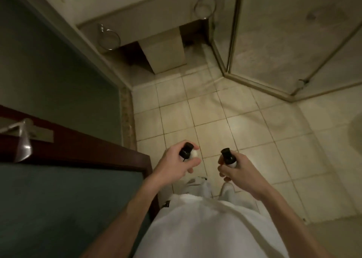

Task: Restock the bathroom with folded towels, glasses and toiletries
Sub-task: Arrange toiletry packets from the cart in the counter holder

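Grips one black-capped bottle [186, 152] in left hand [174, 165], a second bottle [228, 158] in right hand [238, 169], fingers curled round each. Holds both at 6 o'clock, caps up (slightly tilted). Places vanity counter [148, 20] at 12 o'clock, well apart; judges left hand marginally nearer.

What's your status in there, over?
Left hand grips small white black-capped bottle. Right hand grips matching second bottle. Brown wooden door close on left.
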`<state>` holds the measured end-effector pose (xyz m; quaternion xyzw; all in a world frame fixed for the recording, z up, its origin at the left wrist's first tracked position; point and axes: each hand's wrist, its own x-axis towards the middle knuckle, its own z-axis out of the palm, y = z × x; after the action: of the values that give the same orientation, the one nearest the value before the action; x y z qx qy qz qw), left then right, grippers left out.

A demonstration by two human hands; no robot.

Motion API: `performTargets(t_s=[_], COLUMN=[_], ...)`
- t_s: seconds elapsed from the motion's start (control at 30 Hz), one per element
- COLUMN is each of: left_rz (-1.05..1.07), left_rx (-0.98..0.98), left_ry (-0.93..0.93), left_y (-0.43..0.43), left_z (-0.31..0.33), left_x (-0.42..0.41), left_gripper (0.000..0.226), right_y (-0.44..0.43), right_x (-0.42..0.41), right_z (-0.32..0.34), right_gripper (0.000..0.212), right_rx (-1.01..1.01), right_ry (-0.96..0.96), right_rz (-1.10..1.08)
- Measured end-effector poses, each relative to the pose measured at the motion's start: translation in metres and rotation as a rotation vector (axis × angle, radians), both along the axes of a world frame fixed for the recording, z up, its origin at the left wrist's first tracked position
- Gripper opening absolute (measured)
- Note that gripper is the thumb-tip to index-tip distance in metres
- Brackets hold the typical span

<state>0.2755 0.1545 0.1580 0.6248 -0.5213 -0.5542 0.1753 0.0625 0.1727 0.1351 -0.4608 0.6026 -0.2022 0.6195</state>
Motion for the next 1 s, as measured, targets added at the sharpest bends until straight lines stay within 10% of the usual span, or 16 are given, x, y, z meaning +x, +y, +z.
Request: performTargets(t_s=[0.43, 1.0], left_rz=[0.351, 0.279], left_rx=[-0.056, 0.079], left_ry=[0.239, 0.525], left_y=[-0.167, -0.454], left_z=[0.018, 0.020], left_x=[0.053, 0.103], left_gripper=[0.023, 0.051], right_y=[-0.235, -0.484], right_x=[0.075, 0.158], right_z=[0.024, 0.042], right_gripper=[0.010, 0.031], right_rx=[-0.030, -0.083], right_ry=[-0.174, -0.131], right_rz=[0.210, -0.067])
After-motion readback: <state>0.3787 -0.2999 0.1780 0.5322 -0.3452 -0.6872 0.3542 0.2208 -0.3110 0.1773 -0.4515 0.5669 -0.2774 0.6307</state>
